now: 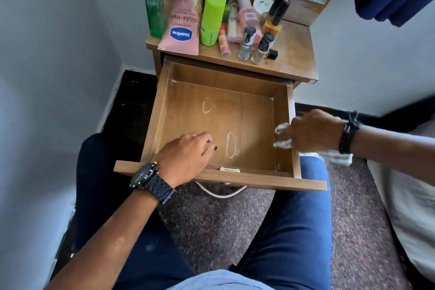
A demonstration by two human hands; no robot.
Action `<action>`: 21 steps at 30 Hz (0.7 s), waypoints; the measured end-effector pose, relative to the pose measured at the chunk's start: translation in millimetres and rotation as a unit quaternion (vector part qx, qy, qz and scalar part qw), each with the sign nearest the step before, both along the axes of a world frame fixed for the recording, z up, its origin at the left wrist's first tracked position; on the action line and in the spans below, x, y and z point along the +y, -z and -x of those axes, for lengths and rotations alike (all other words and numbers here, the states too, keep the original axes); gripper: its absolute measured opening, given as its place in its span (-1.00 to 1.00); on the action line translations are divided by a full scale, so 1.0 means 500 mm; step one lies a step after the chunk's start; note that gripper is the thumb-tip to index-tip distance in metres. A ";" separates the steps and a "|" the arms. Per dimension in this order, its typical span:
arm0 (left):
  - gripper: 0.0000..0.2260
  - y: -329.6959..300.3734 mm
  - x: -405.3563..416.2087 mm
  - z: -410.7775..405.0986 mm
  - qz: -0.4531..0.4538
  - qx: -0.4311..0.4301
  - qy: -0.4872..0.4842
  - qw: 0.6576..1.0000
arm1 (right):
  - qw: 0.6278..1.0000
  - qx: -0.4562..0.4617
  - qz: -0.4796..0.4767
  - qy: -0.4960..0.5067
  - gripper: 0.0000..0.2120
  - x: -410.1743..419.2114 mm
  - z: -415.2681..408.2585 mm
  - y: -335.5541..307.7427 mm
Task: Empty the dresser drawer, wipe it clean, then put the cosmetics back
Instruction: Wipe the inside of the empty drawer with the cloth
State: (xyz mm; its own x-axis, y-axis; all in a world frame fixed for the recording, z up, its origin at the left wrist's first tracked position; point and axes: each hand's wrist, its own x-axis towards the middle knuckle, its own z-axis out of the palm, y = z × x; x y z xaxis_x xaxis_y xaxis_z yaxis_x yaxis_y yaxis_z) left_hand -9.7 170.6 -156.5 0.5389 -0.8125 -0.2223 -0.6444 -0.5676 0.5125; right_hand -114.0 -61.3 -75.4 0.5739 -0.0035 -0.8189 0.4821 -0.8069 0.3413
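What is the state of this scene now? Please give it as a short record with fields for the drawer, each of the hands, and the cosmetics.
drawer: drawer pulled open, no cosmetics inside, two white ring marks on its floor
left hand: left hand reaches into the drawer over the front edge, holds nothing
right hand: right hand grips a white cloth at the drawer's right wall
cosmetics: cosmetics stand on the dresser top
stage: emptied, wiping not yet finished

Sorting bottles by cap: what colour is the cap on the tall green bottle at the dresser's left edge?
Black, on the green bottle, seen in the head view.
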 end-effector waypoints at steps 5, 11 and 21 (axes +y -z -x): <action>-0.70 0.006 -0.005 -0.001 0.004 0.003 -0.002 1.000 | 0.998 0.058 0.019 0.010 -0.65 0.022 -0.003 0.003; -0.69 0.007 -0.003 -0.002 0.006 -0.006 -0.002 1.000 | 0.990 -0.117 0.075 0.038 -0.58 -0.067 -0.092 0.022; -0.70 0.003 -0.004 0.002 0.010 -0.014 -0.003 1.000 | 0.986 -0.161 -0.027 0.038 -0.62 -0.013 0.024 0.044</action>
State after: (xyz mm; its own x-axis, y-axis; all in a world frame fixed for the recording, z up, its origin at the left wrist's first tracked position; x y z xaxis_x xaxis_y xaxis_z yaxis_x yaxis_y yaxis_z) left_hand -10.6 168.4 -157.9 0.5504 -0.8128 -0.1909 -0.6548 -0.5621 0.5053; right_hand -126.0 -67.9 -97.2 0.8043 -0.0172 -0.5940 0.2938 -0.8574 0.4226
